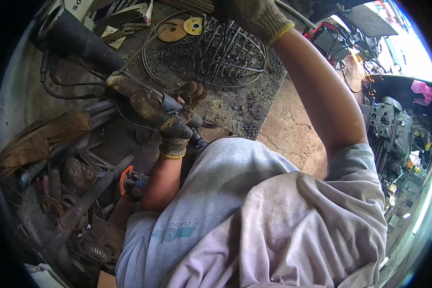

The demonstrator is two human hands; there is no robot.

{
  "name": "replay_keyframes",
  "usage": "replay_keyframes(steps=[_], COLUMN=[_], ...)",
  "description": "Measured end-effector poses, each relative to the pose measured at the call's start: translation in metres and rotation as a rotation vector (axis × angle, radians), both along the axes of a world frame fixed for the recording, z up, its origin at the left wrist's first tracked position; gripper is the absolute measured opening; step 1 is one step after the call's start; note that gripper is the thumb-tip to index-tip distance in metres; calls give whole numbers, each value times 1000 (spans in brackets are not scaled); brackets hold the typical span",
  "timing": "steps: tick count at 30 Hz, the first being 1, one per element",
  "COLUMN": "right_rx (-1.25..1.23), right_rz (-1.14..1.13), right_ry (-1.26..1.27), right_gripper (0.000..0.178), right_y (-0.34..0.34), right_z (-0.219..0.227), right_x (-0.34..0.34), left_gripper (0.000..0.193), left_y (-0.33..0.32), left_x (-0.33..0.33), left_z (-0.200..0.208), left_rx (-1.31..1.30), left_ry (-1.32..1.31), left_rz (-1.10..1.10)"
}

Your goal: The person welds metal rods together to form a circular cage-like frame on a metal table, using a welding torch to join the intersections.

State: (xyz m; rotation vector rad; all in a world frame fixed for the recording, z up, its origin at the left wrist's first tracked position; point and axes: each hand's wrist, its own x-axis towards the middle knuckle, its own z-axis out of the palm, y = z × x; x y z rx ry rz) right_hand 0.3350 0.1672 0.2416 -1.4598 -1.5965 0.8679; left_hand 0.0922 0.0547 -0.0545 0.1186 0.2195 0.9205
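A round metal wire frame (235, 67), its thin bars crossing inside a hoop, lies on a dark, grit-strewn plate (235, 108) in front of me. My left hand (175, 127), in a grey-coated work glove with a yellow-edged cuff, is left of the frame. Its fingers curl beside a long, brown, worn-looking piece (141, 98); what they hold is hard to make out. Stretched forward past the frame is my right hand (247, 17), in a similar knitted glove. Its fingers are dark and partly cut off by the top edge, so their grip is hidden.
A yellow disc (193, 26) and a larger brown disc (172, 31) lie beyond the frame. At left are a black cylinder (79, 38) with cables and heaped metal bars (89, 197). A grey machine (391, 125) stands at right, with orange sparks (360, 60) flying nearby.
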Motion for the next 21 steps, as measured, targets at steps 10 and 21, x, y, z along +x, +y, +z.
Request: replay_keyframes(steps=[10,21], right_rx=[650,327], right_rz=[60,-797], right_ry=[-546,19], right_gripper=[30,33], right_y=[42,-131], right_z=[-16,-40], right_x=[20,152], left_gripper=[49,46], left_y=[2,-9], left_x=[-12,3], left_z=[-30,11], left_rx=[-139,355], left_ry=[-338,710], left_rz=[-81,205])
